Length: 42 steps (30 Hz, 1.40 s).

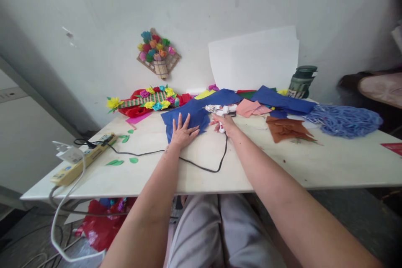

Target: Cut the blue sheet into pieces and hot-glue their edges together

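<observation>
My left hand (pixel 182 133) lies flat with its fingers spread on a piece of dark blue crepe paper or cloth (pixel 171 118); I cannot tell which. Just to the right, my right hand (pixel 226 124) is closed round a white hot glue gun (pixel 222 110), whose nozzle points left over the blue piece. From the glue gun's handle a black cord (pixel 216 171) loops across the tabletop and passes by my left wrist. Salmon-pink pieces (pixel 251 108) lie right beside the glue gun.
A yellowish power strip (pixel 83 160) with a white charger (pixel 70 154) sits at the left. Green leaf cutouts (pixel 133 160) lie nearby. Behind are a flower-decorated guitar-shaped craft (pixel 147 99) and a green bottle (pixel 302 81). A brown piece (pixel 287 129) and blue yarn (pixel 348 121) lie right.
</observation>
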{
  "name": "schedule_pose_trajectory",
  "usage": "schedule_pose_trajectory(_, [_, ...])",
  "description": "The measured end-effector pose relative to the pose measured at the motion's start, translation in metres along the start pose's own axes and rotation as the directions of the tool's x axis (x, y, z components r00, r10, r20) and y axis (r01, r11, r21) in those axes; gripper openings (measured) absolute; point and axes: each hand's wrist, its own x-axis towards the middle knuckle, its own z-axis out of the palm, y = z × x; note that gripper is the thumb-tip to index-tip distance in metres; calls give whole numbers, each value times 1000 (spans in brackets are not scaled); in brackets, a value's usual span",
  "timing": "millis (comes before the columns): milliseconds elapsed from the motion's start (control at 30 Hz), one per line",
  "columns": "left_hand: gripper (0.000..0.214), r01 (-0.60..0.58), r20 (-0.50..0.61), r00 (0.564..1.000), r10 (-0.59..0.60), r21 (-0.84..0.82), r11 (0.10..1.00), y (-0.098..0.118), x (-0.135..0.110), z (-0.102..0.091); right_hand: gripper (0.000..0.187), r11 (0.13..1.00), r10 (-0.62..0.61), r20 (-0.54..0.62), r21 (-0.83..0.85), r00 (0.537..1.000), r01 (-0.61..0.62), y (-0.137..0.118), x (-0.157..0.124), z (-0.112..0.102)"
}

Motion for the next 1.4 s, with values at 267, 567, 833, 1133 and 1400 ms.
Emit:
schedule_pose_trajectory(267, [54, -75, -51, 996, 77, 49, 996, 4, 1, -6, 25, 1000, 3, -4, 12, 1000, -2, 0, 1, 0])
schedule_pose_trajectory(567, [62, -197, -93, 976, 199, 24, 980, 11, 5, -2, 24, 999, -3, -7, 47, 1000, 3, 3, 4, -1])
schedule_pose_trajectory(833, [65, -240, -126, 963, 240, 10, 971, 11, 5, 0, 26, 999, 4, 2, 38, 1000, -4, 3, 4, -1])
schedule_pose_trajectory(1133, [69, -217, -74, 973, 218, 16, 976, 14, 6, 1, 26, 999, 8, 19, 51, 1000, -9, 4, 4, -1])
schedule_pose_trajectory(1400, [65, -231, -128, 966, 225, -36, 972, 9, 5, 2, 26, 997, -5, 24, 71, 1000, 4, 4, 4, -2])
